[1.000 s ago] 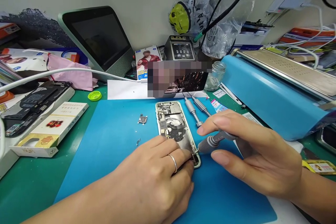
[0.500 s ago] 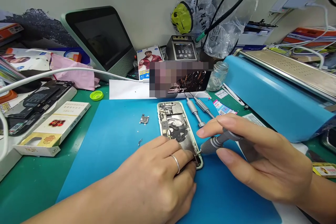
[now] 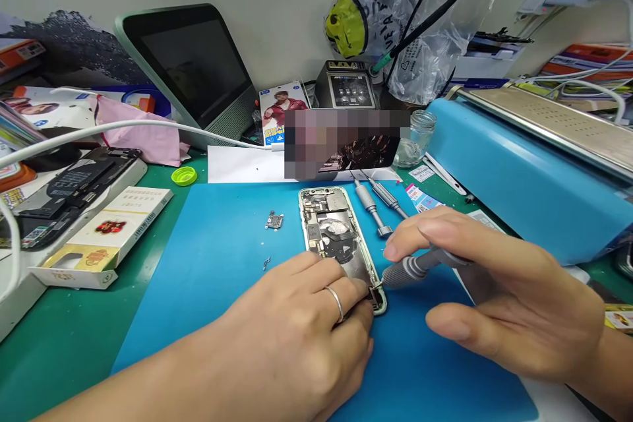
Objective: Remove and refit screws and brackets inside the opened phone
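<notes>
An opened phone (image 3: 341,237) with its inner parts bare lies on the blue mat (image 3: 198,303). My left hand (image 3: 306,316), wearing a ring, is closed over the phone's lower end, its fingertips on the frame and partly hidden. In my right hand (image 3: 514,297) is a grey screwdriver (image 3: 405,271), its tip at the phone's lower right edge. The index finger rests along the screwdriver and the thumb is spread away from the shaft. Left of the phone lie a small metal part (image 3: 273,220) and tiny pieces (image 3: 267,263).
Two more screwdrivers (image 3: 370,208) lie right of the phone. Behind stand a propped phone screen (image 3: 368,153), partly blurred, a glass jar (image 3: 418,135) and a smart display (image 3: 192,66). A blue machine (image 3: 524,178) is at right; a cigarette box (image 3: 109,231) at left.
My right thumb has come away from the screwdriver and dropped lower. The screwdriver's tip stays at the phone's lower edge. The view has shifted slightly; the left hand keeps its place on the phone.
</notes>
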`<state>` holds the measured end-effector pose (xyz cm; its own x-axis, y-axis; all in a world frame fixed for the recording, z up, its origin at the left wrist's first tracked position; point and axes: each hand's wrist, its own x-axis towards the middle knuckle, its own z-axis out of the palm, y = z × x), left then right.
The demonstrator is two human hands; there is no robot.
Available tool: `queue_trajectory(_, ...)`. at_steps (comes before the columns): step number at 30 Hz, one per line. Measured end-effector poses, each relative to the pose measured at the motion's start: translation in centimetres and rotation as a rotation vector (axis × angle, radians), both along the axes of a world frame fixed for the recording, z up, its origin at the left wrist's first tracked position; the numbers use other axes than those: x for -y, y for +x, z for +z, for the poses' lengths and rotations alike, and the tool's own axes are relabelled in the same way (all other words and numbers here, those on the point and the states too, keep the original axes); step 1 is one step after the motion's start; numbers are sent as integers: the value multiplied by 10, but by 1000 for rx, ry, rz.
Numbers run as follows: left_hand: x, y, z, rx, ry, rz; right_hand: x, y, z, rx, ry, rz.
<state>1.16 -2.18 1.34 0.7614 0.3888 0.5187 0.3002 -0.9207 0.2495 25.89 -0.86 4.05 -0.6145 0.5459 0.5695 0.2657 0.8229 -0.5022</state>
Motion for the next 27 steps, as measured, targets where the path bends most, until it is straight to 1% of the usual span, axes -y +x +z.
queue_trajectory(7, -1, 0, -2, -1, -22, -3, -1, -1, 1, 0, -6, -11)
queue_trajectory(14, 0, -2, -1, 11, -15, 5, 1, -5, 1, -8, 66, -69)
queue_trajectory(27, 1, -1, 1, -2, -54, -9, 2, -3, 0, -46, 39, -59)
